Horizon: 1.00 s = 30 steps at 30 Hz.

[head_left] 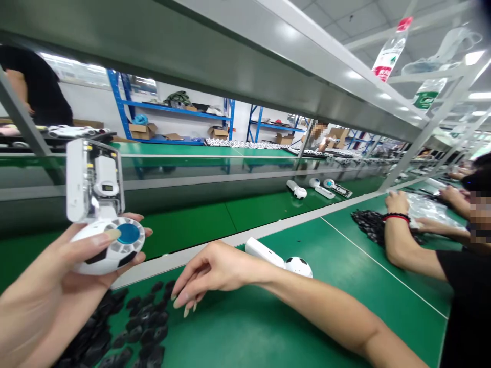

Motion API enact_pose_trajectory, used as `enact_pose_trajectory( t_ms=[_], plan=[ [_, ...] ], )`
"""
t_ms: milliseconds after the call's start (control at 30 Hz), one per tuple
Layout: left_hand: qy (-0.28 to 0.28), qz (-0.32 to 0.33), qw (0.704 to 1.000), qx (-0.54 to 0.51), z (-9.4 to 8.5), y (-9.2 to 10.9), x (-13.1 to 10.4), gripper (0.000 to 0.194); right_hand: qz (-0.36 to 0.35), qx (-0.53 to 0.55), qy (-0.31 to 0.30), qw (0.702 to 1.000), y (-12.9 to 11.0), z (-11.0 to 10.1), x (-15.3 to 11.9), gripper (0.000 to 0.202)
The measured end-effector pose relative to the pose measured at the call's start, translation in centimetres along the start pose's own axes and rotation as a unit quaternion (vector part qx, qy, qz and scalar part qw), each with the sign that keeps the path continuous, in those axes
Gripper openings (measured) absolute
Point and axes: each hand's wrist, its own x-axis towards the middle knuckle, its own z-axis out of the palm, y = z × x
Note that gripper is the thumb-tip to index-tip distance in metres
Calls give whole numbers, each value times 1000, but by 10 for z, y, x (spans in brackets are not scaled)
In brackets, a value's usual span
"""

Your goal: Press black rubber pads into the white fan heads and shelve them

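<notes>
My left hand [95,255] holds a white device [105,179] upright at the left. The device has a clear-framed top with a small display and a round, football-patterned base with a blue disc; my thumb lies on that base. Over the green table [215,337], my right hand [210,273] hangs with bent, slightly parted fingers and nothing in them. Its fingertips are beside a pile of small black parts [148,322]. Behind my right forearm lies another white device [268,253] with a round football-patterned end, partly hidden by the arm.
Three white devices [322,190] lie on the green conveyor [245,209] beyond the table edge. At the right, a person's hands [397,204] are at black parts [366,225] and clear plastic bags [433,209]. A metal shelf [268,56] spans overhead, with a bottle [391,51] above.
</notes>
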Motion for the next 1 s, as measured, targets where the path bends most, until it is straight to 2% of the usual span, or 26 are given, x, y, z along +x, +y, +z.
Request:
enact_pose_trajectory(
  t_ms=[100,167,300,367,433,600,733,833,1000],
  plan=[
    [22,-29,999,-32,14,2,-12,38,-61,44,55,996,-19,5,-10,37],
    [2,19,1000,-14,21,-2,-21,53,-95,53,117,987,-32,9,-18,38],
    [-25,160,984,75,26,-18,-39,48,-144,51,171,973,-45,18,-31,32],
    [-29,196,975,105,26,-26,-46,47,-165,55,174,969,-47,24,-35,29],
    [-38,220,967,124,26,-30,-51,48,-164,76,173,968,-48,29,-37,34],
    [-24,264,944,196,28,-33,-59,47,-96,140,164,972,-47,34,-35,44],
    [-26,315,923,220,26,-38,-63,45,-65,140,139,978,-42,33,-33,46],
    [-32,373,891,258,19,-43,-59,42,-57,119,131,983,-39,33,-33,46],
    [-68,503,809,297,15,-37,-50,50,-73,86,107,988,-33,35,-35,51]
  ],
)
